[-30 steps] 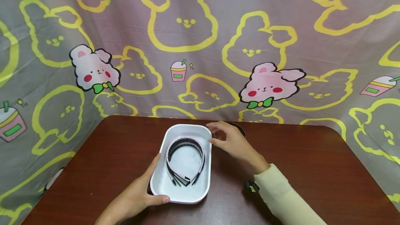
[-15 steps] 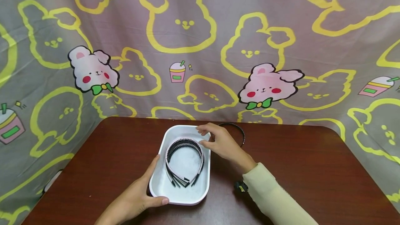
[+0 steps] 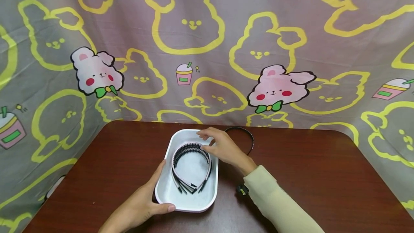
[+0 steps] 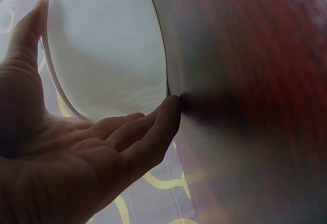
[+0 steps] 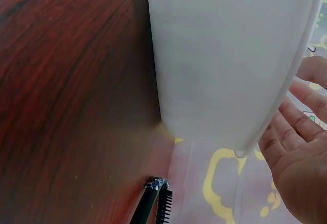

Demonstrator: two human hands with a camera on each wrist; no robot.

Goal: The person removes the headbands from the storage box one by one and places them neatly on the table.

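A white rounded rectangular basin (image 3: 163,182) stands on the table with several black and pale toothed headbands (image 3: 191,148) bunched inside it. At its near left corner my left hand (image 3: 142,199) grips the basin, thumb on the near rim and fingers along the left side. In the left wrist view those fingers (image 4: 148,132) lie against the outer wall. My right hand (image 3: 223,146) hovers over the far right rim, fingers slightly bent and nothing between them. Its thumb tip overlaps the headbands in the head view. The right wrist view shows this hand (image 5: 301,147) beside the rim.
Behind the right hand, a dark glittery headband (image 3: 253,139) lies alone on the brown table (image 3: 307,172). A patterned curtain (image 3: 207,64) hangs along the table's back and sides. A small white object (image 3: 55,186) shows past the left table edge.
My right hand has moved left from beside the far right rim to over the basin, uncovering more of the lone headband. The left hand and basin have stayed put.
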